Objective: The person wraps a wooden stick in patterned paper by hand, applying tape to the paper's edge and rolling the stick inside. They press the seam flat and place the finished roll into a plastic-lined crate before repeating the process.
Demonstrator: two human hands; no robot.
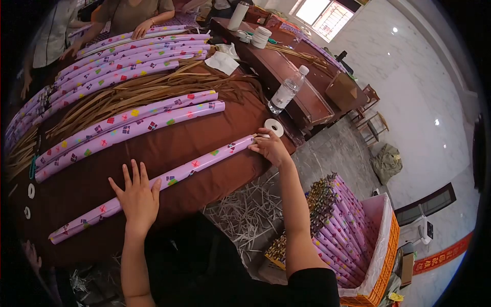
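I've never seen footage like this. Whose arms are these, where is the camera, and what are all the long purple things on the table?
There is no machine here: the camera sits on a person's head and looks down, so the two bare arms reaching in from below are that person's own. The view bulges because the lens is very wide.

The left hand lies flat and open on a long purple patterned tube, pressing it to the brown table. The right hand works at the tube's far end, beside a white tape roll; whether it grips anything is hard to tell.

More purple tubes and tan strips lie behind, with a water bottle. An orange crate on the floor holds finished tubes. Another person works across the table.
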